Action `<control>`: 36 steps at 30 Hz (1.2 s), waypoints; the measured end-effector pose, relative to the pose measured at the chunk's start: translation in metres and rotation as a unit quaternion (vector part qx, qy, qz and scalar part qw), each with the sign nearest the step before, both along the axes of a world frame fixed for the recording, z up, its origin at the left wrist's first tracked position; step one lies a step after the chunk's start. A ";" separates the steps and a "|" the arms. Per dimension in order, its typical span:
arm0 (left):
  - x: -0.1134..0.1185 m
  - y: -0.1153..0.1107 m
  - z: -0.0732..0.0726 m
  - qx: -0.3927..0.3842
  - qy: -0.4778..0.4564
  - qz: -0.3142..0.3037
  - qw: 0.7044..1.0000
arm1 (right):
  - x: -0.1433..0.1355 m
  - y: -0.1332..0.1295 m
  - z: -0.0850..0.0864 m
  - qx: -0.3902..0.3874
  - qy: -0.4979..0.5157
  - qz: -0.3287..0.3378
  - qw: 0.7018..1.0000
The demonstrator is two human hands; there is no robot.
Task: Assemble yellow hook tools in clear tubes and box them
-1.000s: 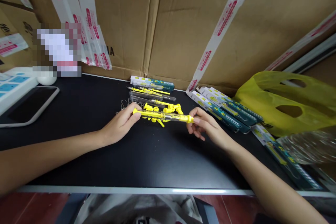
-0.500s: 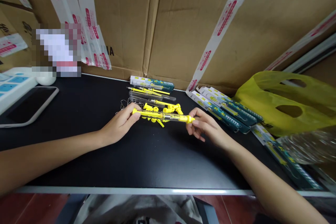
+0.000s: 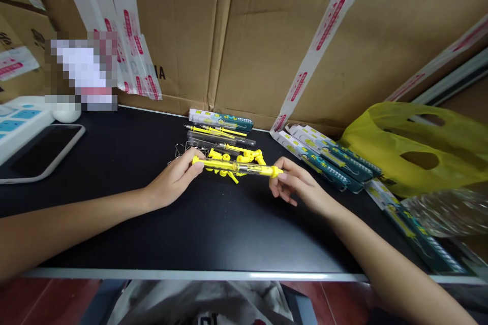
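Left hand and right hand, loosely curled, pinch opposite ends of a yellow-and-clear tube, its long axis roughly nine to three o'clock, neither nearer.

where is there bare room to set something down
Widest patch: black tabletop between the forearms, reaching the pale front edge. Another: between the white-rimmed rectangular phone and left hand. Crowded: beyond the held yellow-and-clear plastic tube, with loose yellow plastic parts; the right side, with green-and-white cardboard boxes.
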State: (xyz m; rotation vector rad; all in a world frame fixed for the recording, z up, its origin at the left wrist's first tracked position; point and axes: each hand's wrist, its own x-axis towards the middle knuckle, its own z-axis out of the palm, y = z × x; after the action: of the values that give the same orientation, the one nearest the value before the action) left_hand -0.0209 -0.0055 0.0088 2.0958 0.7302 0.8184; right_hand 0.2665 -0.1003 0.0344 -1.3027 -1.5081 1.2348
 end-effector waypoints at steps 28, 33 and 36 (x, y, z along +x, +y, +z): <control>0.000 0.000 -0.002 -0.011 -0.006 -0.005 1.000 | -0.002 0.000 -0.001 -0.004 -0.012 0.000 1.000; 0.000 -0.001 -0.001 -0.019 -0.009 -0.006 1.000 | -0.003 0.001 -0.001 -0.015 -0.041 -0.024 0.999; 0.000 -0.001 -0.001 -0.018 -0.013 -0.005 1.000 | -0.002 0.001 0.000 -0.001 -0.012 -0.014 1.000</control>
State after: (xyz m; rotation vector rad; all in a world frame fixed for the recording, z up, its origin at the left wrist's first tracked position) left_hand -0.0206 -0.0068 0.0082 2.0524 0.7149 0.8205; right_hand 0.2646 -0.0998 0.0340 -1.3404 -1.5002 1.2069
